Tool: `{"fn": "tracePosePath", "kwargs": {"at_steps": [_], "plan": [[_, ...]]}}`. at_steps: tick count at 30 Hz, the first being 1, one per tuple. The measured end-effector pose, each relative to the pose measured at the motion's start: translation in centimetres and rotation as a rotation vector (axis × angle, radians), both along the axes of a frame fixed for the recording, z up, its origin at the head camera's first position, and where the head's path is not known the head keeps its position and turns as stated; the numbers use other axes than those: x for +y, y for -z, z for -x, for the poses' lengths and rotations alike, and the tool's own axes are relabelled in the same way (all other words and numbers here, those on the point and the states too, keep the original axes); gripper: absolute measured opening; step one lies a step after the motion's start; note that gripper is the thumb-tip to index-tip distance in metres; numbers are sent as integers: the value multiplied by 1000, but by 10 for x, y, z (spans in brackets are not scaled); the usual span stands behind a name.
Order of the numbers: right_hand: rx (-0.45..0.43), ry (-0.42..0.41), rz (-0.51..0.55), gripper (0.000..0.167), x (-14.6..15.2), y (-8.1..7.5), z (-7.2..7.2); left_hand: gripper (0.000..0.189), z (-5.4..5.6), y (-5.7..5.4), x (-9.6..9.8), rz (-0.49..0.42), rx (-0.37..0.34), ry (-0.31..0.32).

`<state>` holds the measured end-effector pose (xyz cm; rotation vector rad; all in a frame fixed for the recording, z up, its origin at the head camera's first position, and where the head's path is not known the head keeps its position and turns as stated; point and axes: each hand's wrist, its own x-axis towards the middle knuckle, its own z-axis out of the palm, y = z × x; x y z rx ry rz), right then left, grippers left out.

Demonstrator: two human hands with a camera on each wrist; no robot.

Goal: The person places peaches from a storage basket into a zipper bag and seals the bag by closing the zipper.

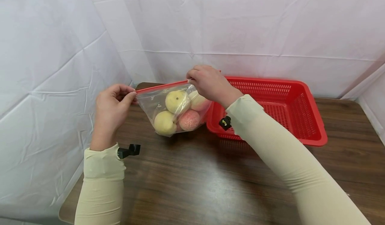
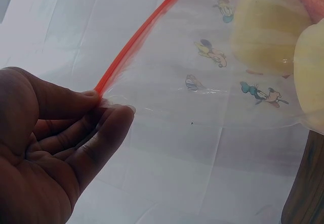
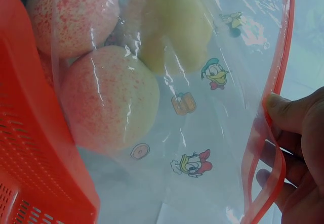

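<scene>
A clear zip bag [image 1: 148,101] with a red zip strip [image 1: 163,86] and printed cartoon figures hangs between both hands. Inside it lie several peaches [image 1: 177,101], some pale yellow and some speckled pink. My left hand [image 1: 112,106] pinches the bag's left top corner between thumb and fingers, as the left wrist view also shows. Farther right along the strip, my right hand [image 1: 210,84] pinches the zip with its thumb and fingers. In the right wrist view, the two red edges [image 3: 277,176] stand apart just past the right thumb. The bag's right end is partly hidden behind the right hand.
A red plastic basket [image 1: 314,125] with slotted walls stands on the brown wooden table [image 1: 186,178], right of the bag and close against it. White cloth [image 1: 240,24] hangs behind the table and along its left side.
</scene>
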<state>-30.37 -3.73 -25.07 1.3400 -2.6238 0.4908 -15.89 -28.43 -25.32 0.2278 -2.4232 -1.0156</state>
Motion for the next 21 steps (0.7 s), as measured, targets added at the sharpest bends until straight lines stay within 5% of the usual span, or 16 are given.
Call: {"fn": "tracePosePath", "kwargs": {"at_steps": [21], "plan": [[-9, 51, -5, 20, 13, 4, 6, 18, -2, 0, -2, -17, -4, 3]]}}
